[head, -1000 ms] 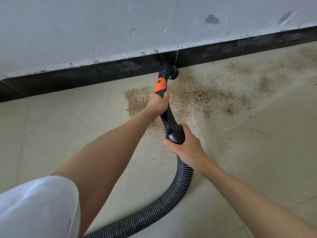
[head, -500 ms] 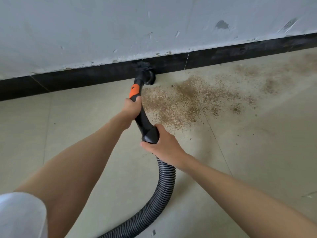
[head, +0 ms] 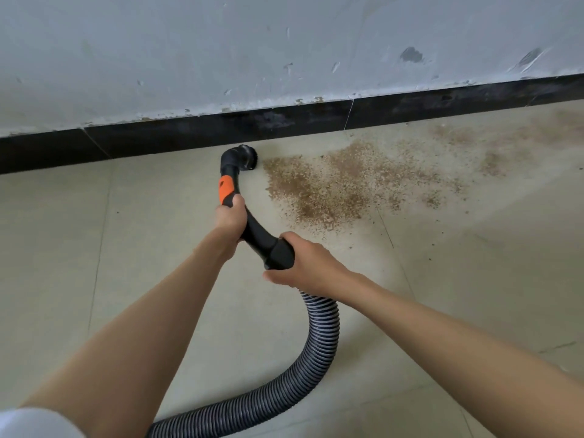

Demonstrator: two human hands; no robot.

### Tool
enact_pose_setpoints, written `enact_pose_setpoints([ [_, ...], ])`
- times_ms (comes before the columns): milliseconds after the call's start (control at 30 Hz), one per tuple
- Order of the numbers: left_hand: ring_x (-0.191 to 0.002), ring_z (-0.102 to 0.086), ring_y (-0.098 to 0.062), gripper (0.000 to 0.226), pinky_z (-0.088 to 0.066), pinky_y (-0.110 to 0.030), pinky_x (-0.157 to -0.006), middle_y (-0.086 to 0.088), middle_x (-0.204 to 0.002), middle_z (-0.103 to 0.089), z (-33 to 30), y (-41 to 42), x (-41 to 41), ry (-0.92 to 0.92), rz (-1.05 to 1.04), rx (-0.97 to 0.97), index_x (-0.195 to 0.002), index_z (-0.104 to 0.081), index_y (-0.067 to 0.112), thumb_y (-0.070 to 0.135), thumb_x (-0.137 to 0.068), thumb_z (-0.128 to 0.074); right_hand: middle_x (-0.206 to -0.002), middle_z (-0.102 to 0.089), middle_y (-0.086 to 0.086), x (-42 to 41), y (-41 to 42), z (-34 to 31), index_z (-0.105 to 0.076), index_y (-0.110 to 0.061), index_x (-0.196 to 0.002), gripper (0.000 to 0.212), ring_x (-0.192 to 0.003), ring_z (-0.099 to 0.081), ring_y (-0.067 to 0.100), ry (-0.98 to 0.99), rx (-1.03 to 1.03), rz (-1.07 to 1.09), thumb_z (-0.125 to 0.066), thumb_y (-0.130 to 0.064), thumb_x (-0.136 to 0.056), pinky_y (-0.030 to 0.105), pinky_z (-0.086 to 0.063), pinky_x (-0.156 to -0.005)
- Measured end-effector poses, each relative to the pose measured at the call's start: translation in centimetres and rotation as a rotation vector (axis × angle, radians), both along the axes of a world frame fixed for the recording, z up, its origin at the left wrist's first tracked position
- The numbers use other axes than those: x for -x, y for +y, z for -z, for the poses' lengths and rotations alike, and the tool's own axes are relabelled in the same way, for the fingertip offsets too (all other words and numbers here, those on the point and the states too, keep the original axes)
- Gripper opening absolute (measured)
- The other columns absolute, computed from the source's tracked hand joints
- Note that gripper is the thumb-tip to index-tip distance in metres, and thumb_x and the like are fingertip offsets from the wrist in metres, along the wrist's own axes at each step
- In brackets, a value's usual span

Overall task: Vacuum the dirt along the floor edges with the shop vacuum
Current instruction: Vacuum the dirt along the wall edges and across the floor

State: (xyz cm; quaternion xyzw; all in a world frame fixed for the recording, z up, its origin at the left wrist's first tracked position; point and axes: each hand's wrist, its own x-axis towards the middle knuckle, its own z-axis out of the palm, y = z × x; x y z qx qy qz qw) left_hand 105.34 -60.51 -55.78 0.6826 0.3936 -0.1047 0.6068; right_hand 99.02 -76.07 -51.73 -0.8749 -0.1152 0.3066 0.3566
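Head view looks down on a pale tiled floor (head: 132, 279) that meets a black baseboard (head: 158, 142) running from 9 o'clock up toward 2 o'clock, with a scuffed grey wall (head: 221, 52) above it. Near the centre, the left hand (head: 230, 218) wraps its fingers tightly round the black curved vacuum wand (head: 252, 230), just below an orange collar (head: 226, 188) on that wand. At about 5 o'clock from it, the right hand (head: 308, 263) grips the thicker black cuff (head: 279, 252) where the wand joins the ribbed hose (head: 319, 339); the thumb lies under the cuff and the fingers curl over its far side. The hose loops from that cuff toward 6 o'clock and leaves the view at the bottom edge. The wand's round nozzle head (head: 243, 154) sits at 12 o'clock from the left hand, down at the floor just in front of the baseboard; whether it touches either one I cannot tell. A brown spread of dirt (head: 331, 188) lies on the tiles starting just beside the nozzle at its 3 o'clock, thinning out toward 2 o'clock along the wall edge. A white sleeve (head: 34, 423) shows at the 7 o'clock corner.
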Motion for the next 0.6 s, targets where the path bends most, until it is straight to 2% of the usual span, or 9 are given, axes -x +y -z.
enact_pose_setpoints([
  [100,-0.097,-0.053,-0.028,0.049,-0.047,-0.037,-0.081,-0.011,-0.105,-0.051,-0.1,-2.5,-0.8,0.014,0.073,-0.043,-0.131,-0.039,0.002,0.037,-0.098,-0.034,-0.090,-0.063,0.002,0.2,-2.1,0.1,-0.049,-0.018,-0.104,0.039,-0.080,-0.064,0.022,0.013,-0.032,0.083,-0.070,-0.040,-0.079,0.039,-0.053,-0.070],
  [200,-0.090,-0.051,-0.026,0.046,-0.044,-0.033,-0.075,-0.007,-0.091,-0.051,-0.2,-5.3,-1.8,-0.020,0.128,-0.042,-0.128,-0.041,0.001,0.035,-0.098,-0.035,-0.086,-0.063,0.000,0.0,-4.2,0.1,-0.049,-0.020,-0.103,0.037,-0.075,-0.064,0.019,0.022,-0.053,0.160,-0.071,-0.039,-0.079,0.036,-0.053,-0.068],
  [233,-0.092,-0.052,-0.026,0.045,-0.044,-0.033,-0.075,-0.008,-0.094,-0.052,-0.2,-6.2,-2.3,-0.027,0.149,-0.043,-0.129,-0.040,0.001,0.034,-0.098,-0.036,-0.084,-0.064,-0.001,-0.2,-5.0,0.1,-0.050,-0.021,-0.104,0.036,-0.072,-0.064,0.018,0.026,-0.058,0.188,-0.071,-0.038,-0.079,0.034,-0.053,-0.067],
  [367,-0.111,-0.051,-0.032,0.054,-0.043,-0.036,-0.082,-0.017,-0.126,-0.048,-0.3,-10.1,-3.9,-0.004,0.246,-0.088,-0.139,-0.028,0.001,0.036,-0.098,-0.033,-0.078,-0.065,-0.003,-0.6,-7.7,0.6,-0.051,-0.022,-0.103,0.036,-0.065,-0.062,0.012,0.021,-0.082,0.301,-0.072,-0.038,-0.078,0.030,-0.052,-0.064],
  [600,-0.119,-0.047,-0.035,0.059,-0.044,-0.043,-0.098,-0.021,-0.136,-0.041,-1.1,-15.4,-7.0,-0.056,0.356,-0.089,-0.142,-0.018,-0.001,0.036,-0.099,-0.034,-0.081,-0.067,0.008,-2.4,-11.5,1.1,-0.054,-0.014,-0.102,0.036,-0.072,-0.066,0.026,0.005,-0.158,0.456,-0.073,-0.034,-0.079,0.044,-0.055,-0.069],
])
